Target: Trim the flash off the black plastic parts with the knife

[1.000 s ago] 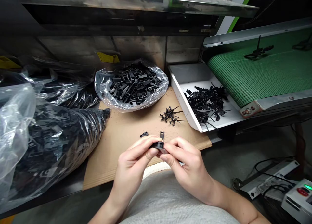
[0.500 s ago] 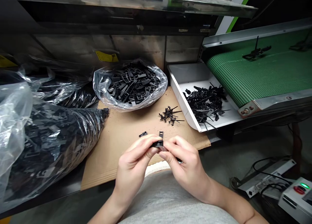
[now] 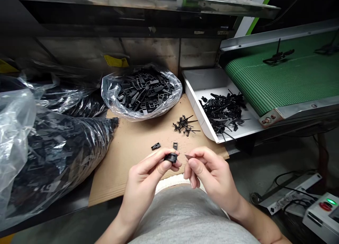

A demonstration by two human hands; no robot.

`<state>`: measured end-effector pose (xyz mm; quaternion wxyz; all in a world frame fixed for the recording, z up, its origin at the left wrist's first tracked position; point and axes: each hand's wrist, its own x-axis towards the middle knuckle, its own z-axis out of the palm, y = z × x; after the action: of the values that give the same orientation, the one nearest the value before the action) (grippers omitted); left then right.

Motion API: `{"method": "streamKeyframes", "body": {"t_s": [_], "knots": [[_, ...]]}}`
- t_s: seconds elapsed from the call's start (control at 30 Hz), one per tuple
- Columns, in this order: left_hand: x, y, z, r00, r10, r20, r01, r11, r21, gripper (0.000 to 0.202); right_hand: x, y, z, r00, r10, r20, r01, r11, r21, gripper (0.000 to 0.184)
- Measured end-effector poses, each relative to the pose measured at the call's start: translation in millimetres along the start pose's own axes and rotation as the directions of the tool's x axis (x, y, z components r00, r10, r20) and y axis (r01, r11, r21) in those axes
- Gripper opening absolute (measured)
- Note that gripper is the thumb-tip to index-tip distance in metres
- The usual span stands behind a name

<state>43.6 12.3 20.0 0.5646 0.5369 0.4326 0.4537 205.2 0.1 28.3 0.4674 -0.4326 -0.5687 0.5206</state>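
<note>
Pinching a small black plastic part [image 3: 171, 157] betw. thumb & forefinger, the left hand [image 3: 147, 180] holds it just above the near edge of the cardboard-covered surface [image 3: 132, 141], close to the person's body. The right hand [image 3: 212, 173] is clenched on a thin grey sliver [image 3: 188, 156], prob. a blade or pick, though it's too small to tell. Its tip points at the part w/ a slight gap, not touching.

Judging from this, the step is fine work on the part w/ that tip. To do it well:
- grip the part by its sides, so the face toward the tip is exposed & the left thumb sits clear of the tip's path
- brace both wrists vs. the body for steadiness
- use short, light strokes, since the part is tiny & could pop out of the pinch
- stay over the surface so nothing drops to the floor

Two loose pieces [image 3: 156, 146] lie just beyond the hands. Farther back are a sprue cluster [image 3: 185, 125], a clear bag [image 3: 143, 92] of black parts & a white tray [image 3: 201, 85].
</note>
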Motion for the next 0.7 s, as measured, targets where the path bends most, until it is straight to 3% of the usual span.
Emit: {"method": "streamKeyframes", "body": {"t_s": [0.13, 0.23, 0.37, 0.57, 0.7], "knots": [[-1.1, 0.9, -0.3, 0.990, 0.128, -0.059, -0.119, 0.983, 0.143, 0.024, 4.1, -5.6, -0.3, 0.996, -0.093, 0.011, 0.092, 0.944, -0.318, 0.019], [-1.6, 1.0, -1.1, 0.978, 0.196, -0.073, -0.177, 0.961, 0.210, 0.027, 7.9, -9.7, -0.6, 0.986, -0.157, 0.052, 0.164, 0.891, -0.424, 0.020], [-2.2, 0.9, -1.0, 0.977, 0.198, -0.077, -0.178, 0.961, 0.210, 0.026, 10.8, -12.3, -1.0, 0.978, -0.182, 0.104, 0.209, 0.881, -0.424, 0.020], [-3.6, 0.1, 0.9, 0.996, 0.051, -0.074, -0.042, 0.993, 0.112, 0.023, 11.8, -13.1, -1.0, 0.987, -0.078, 0.142, 0.123, 0.929, -0.348, 0.023], [-3.4, 0.5, 0.7, 0.994, 0.064, -0.091, -0.053, 0.991, 0.122, 0.023, 13.8, -14.8, -3.1, 0.981, -0.014, 0.194, 0.076, 0.945, -0.318, 0.026]]}}
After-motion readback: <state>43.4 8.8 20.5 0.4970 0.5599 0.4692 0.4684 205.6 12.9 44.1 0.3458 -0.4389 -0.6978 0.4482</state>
